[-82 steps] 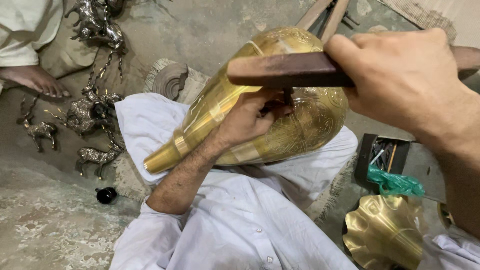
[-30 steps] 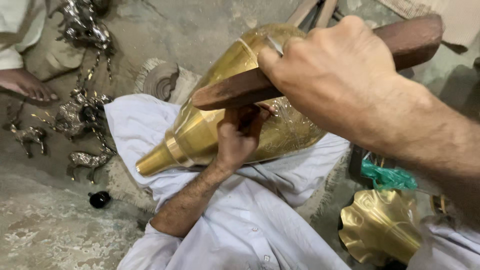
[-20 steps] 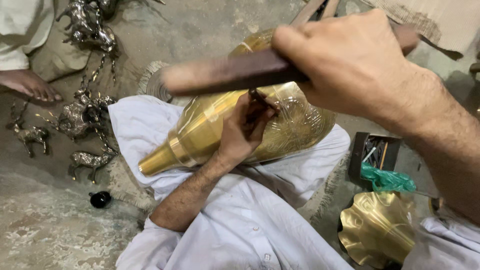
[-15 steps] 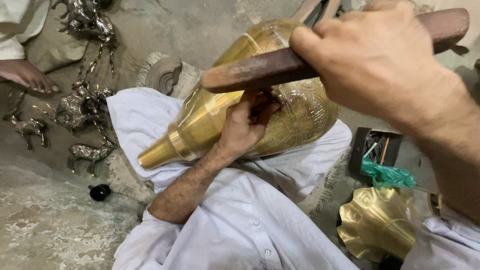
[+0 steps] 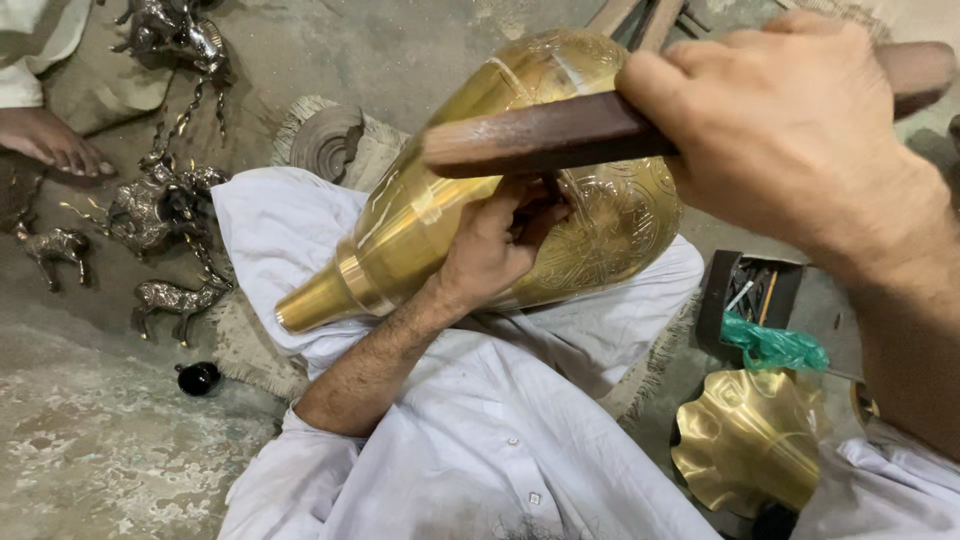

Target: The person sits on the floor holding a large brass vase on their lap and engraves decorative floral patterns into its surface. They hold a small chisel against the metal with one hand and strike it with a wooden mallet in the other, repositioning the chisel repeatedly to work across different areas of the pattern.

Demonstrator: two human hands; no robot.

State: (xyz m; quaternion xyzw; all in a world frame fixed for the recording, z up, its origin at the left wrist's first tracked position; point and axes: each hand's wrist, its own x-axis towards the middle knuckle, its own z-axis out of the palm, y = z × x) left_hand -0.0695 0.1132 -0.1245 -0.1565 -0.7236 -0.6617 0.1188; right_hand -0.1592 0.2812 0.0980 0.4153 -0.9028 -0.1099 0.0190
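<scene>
A large engraved brass vase (image 5: 420, 215) lies on its side across my lap, neck pointing down-left. My left hand (image 5: 490, 250) rests on its belly, fingers pinched around a thin metal tool whose tip is hidden. My right hand (image 5: 800, 130) is raised above the vase, shut on a dark wooden mallet (image 5: 545, 135) held roughly level, head end to the left. My white clothing (image 5: 470, 440) lies under the vase.
Several small metal animal figures (image 5: 150, 210) stand on the floor at left, near another person's bare foot (image 5: 45, 140). A fluted brass piece (image 5: 750, 440), a dark box of tools (image 5: 745, 295) with green plastic, and a small black knob (image 5: 197, 377) lie around me.
My right hand has swung the wooden mallet up and down over the vase and it is now raised again. The left hand stays pressed on the vase.
</scene>
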